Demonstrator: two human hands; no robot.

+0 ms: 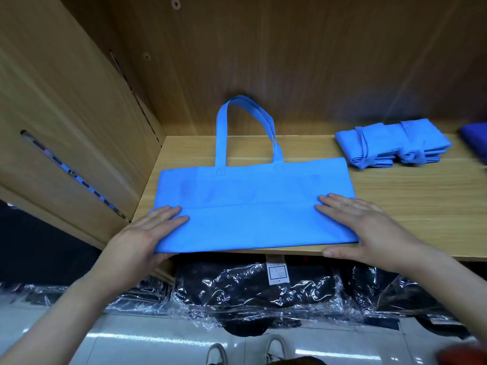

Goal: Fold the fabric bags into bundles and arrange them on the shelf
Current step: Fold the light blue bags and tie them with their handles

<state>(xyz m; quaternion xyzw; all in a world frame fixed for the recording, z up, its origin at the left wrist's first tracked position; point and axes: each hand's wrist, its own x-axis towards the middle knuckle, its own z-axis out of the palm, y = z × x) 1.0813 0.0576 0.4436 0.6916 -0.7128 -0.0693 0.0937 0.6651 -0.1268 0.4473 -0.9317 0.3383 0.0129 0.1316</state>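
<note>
A light blue bag [253,206] lies flat at the front edge of the wooden shelf [411,204], handles pointing away. My left hand [147,233] and right hand [369,227] press its near corners, fingers straight and flat. Folded blue bundles [390,143] sit to the right.

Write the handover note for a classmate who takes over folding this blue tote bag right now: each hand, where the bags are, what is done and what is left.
Left hand: fingers flat on the left end of the light blue tote bag.
Right hand: fingers flat on its right end.
The bag lies flat at the front of the wooden shelf, with its handles pointing to the back wall.
Done: its lower part appears folded up once. Two folded bundles lie side by side at the back right.
Left: finish folding this bag into a bundle and set it by the others.
</note>
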